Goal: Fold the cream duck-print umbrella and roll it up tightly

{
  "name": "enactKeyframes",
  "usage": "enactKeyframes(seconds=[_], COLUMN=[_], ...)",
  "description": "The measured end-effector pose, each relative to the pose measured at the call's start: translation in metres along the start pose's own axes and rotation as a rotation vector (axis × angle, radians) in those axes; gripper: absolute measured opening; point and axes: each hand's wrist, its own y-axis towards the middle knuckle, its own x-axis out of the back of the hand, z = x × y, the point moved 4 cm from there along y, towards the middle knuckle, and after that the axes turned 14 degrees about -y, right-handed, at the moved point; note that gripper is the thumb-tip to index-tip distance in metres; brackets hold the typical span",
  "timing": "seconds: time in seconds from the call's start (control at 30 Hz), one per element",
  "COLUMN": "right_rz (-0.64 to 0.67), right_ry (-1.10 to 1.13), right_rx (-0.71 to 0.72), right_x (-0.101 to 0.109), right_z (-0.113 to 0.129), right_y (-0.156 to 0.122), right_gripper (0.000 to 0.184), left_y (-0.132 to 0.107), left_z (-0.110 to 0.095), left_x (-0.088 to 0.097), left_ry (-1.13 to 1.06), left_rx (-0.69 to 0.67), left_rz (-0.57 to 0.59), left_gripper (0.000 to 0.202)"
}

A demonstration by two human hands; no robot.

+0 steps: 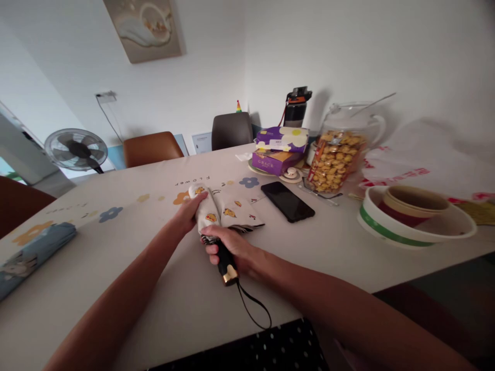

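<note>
A folding umbrella (209,212) with white cloth and small yellow cartoon prints lies over the table in front of me. Its canopy is partly rolled, and a loose flap of cloth spreads to the right. My right hand (230,245) wraps around the top of the black handle, where the cloth begins. The handle ends in a gold-coloured cap, from which a black wrist strap hangs in a loop. My left hand (189,211) grips the rolled cloth nearer the far end, its thumb on top. Most of the left fingers are hidden behind the cloth.
A black phone (288,201) lies right of the umbrella. Beyond it are purple tissue packs (280,149), a snack-filled jar (336,162), a dark bottle (296,108) and glasses (320,193). Nested paper bowls (394,234) stand at right. A blue folded umbrella (38,255) rests at far left.
</note>
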Motion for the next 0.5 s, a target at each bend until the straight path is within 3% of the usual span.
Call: enactKeyframes(seconds=[0.1,0.2,0.27,0.33,0.43,0.5], right_rz=[-0.023,-0.057,-0.061,-0.066,-0.079,-0.079], right_ry=[0.052,0.062,0.046,0.044,0.054,0.05], right_rx=[-0.006,-0.023,-0.033,-0.037,-0.037,-0.036], right_x=[0.0,0.0,-0.001,-0.001,0.0,0.0], right_z=[0.0,-0.001,-0.002,-0.002,-0.001,0.0], right_y=[0.001,0.003,0.004,0.004,0.004,0.004], right_gripper=[0.013,0.012,0.012,0.012,0.01,0.009], left_y=[-0.002,-0.009,-0.011,-0.012,-0.016,-0.019], left_z=[-0.021,-0.047,-0.053,-0.048,-0.024,-0.005], left_x=[0.01,0.003,-0.017,-0.047,-0.097,-0.12], left_ry=[0.251,0.339,0.415,0.555,0.777,0.968], left_rx=[-0.254,-0.571,-0.624,-0.558,-0.395,-0.33], left_rz=[-0.233,-0.273,-0.139,0.096,0.545,0.761], left_gripper=[0.033,0.031,0.028,0.024,0.024,0.029])
